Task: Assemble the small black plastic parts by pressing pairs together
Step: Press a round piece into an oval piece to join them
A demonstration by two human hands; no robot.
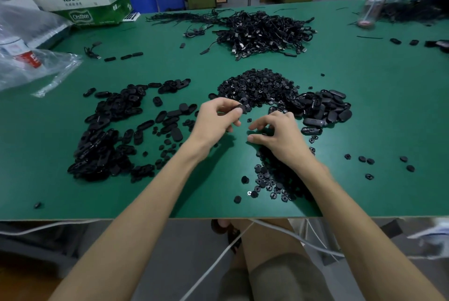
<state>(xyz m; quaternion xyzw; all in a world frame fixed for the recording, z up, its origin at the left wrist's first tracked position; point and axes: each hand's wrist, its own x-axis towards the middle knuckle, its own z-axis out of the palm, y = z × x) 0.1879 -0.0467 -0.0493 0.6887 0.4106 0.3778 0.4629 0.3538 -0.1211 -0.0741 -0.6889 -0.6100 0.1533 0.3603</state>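
Hands work close in the head view, just in front of the heap of small round parts point(257, 87), so stock is within easy reach. The left hand point(215, 119) pinches a black oval shell point(239, 108) between thumb and fingertips, raised as if ready for its mate. The right hand point(275, 132) curls low over the green table point(376, 111), probably after a round piece; I cannot tell whether it holds one. Loose oval shells point(107, 135) lie left of the heap and a tangle of cables point(262, 31) behind it.
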